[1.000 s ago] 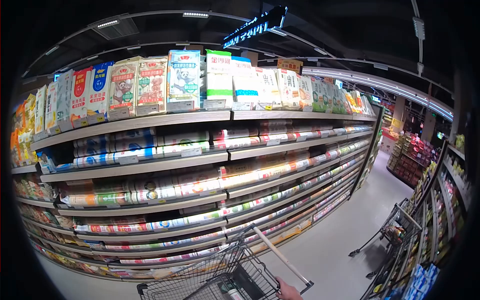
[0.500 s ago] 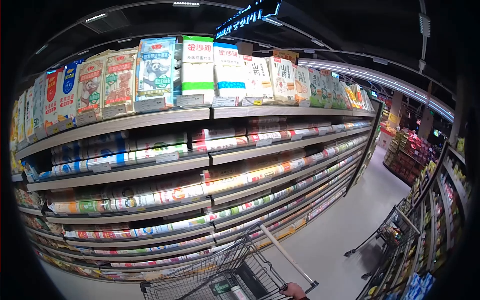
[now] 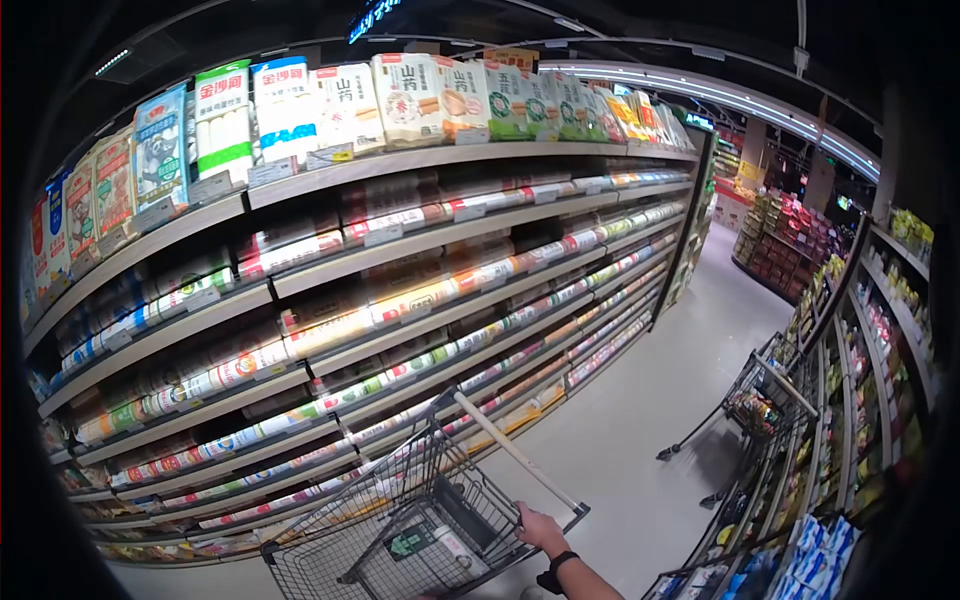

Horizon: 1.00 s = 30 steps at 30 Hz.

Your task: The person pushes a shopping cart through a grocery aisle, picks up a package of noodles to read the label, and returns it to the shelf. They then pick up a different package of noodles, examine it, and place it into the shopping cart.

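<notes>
One hand in view: right hand (image 3: 538, 527), dark band (image 3: 555, 572) at the wrist, fingers curled over the near side of the wire cart (image 3: 400, 540), just beside the near end of its pale handle (image 3: 520, 452). Left hand out of frame; its state cannot be told. Cart stands alongside the left shelf unit (image 3: 330, 372), a white package (image 3: 452, 547) lying inside near a green panel (image 3: 408, 541). Left unit: upright bags (image 3: 408, 100) on top, cylindrical packs (image 3: 410, 305) lying on lower levels. Second cart (image 3: 765, 400), farther right, stands beside the right shelf unit (image 3: 850, 400); colored packages (image 3: 750, 412) inside. Blue-and-white packs (image 3: 815, 560) sit near right.
</notes>
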Tool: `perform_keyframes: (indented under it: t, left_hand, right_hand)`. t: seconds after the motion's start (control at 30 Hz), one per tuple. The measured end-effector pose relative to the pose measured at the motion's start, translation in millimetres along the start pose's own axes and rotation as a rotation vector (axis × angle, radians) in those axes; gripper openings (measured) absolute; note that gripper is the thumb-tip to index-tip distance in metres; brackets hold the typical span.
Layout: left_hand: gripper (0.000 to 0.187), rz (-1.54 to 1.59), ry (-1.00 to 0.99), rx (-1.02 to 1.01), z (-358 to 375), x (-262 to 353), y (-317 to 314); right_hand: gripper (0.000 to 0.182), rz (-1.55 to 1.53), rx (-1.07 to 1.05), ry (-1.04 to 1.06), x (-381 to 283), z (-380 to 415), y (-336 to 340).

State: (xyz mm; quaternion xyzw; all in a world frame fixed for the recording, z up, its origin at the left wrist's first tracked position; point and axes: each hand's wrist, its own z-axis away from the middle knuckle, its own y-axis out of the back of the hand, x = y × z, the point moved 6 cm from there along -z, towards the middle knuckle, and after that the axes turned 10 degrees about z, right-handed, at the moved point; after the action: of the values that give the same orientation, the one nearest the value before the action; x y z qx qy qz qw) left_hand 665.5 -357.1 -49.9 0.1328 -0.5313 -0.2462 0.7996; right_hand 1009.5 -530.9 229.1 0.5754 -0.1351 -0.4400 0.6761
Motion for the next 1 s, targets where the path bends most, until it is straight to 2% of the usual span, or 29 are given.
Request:
perform_keyframes:
  t: [0.1, 0.13, 0.27, 0.3, 0.37, 0.47, 0.5, 0.57, 0.6, 0.63, 0.67, 0.7, 0.77, 0.87, 0.9, 0.97, 1.0]
  left_hand:
    - [0.024, 0.126, 0.216, 0.006, -9.0, 26.0, -0.2]
    - [0.024, 0.081, 0.256, 0.095, 2.9, 90.0, 19.5]
    - [0.020, 0.136, 0.123, 0.132, -24.8, 108.1, 10.3]
    - [0.019, 0.166, 0.158, 0.133, -30.2, 113.1, 7.8]
    - [0.018, 0.237, 0.222, 0.137, -44.1, 127.4, 4.3]
    - [0.015, 0.195, 0.084, 0.197, -77.1, 111.8, -15.7]
    - [0.015, 0.187, 0.055, 0.207, -85.7, 115.1, -19.3]
    - [0.014, 0.237, 0.079, 0.123, -101.7, 115.2, -28.1]
    - [0.022, 0.165, 0.001, 0.047, -111.4, 127.5, -28.7]
    - [0.038, 0.189, 0.222, -0.024, -111.5, 118.8, -29.1]
    - [0.024, 0.126, 0.106, 0.096, -118.2, 133.0, -26.9]
    - [0.024, 0.195, 0.192, 0.001, -122.4, 151.4, -19.9]
    - [0.024, 0.068, 0.136, 0.069, -132.2, 179.4, -11.2]
    - [0.028, 0.049, 0.196, 0.058, -154.5, 187.6, -13.2]
    - [0.028, -0.007, 0.118, 0.092, -162.7, 192.1, -12.1]
    - [0.028, 0.077, 0.241, 0.032, -177.4, 186.4, -17.7]
    - [0.028, 0.082, 0.241, 0.039, -183.8, 193.6, -13.0]
  right_hand:
    - [0.068, 0.018, 0.006, 0.017, 25.5, 0.3, 12.3]
    - [0.068, 0.018, 0.008, 0.028, 34.7, -1.0, 14.8]
    - [0.065, 0.016, -0.029, 0.032, 78.4, -23.4, 11.8]
    - [0.065, 0.020, -0.056, 0.022, 91.5, -27.5, 9.2]
    - [0.052, -0.012, -0.054, -0.027, 121.0, -37.4, 6.8]
    - [0.037, -0.025, -0.069, -0.076, 156.6, -56.3, -1.7]
    - [0.037, -0.015, -0.089, -0.097, 161.6, -62.3, 4.2]
    - [0.038, 0.022, -0.151, -0.144, 176.8, -64.7, 13.0]
    - [0.038, 0.054, -0.122, -0.139, 181.1, -65.8, 21.7]
    - [0.038, 0.033, -0.142, -0.149, 189.6, -69.8, 22.8]
    - [0.038, 0.015, -0.161, -0.160, 200.5, -76.9, 22.3]
    - [0.038, -0.004, -0.176, -0.173, 205.1, -80.1, 29.8]
    - [0.035, -0.012, -0.157, -0.177, 216.7, -89.7, 41.2]
    - [0.033, -0.049, -0.230, -0.246, 239.1, -107.7, 44.4]
    - [0.033, -0.070, -0.251, -0.264, 244.2, -109.7, 48.5]
    - [0.033, -0.112, -0.283, -0.296, 251.0, -119.9, 60.9]
    - [0.034, -0.104, -0.308, -0.332, 249.4, -121.0, 73.5]
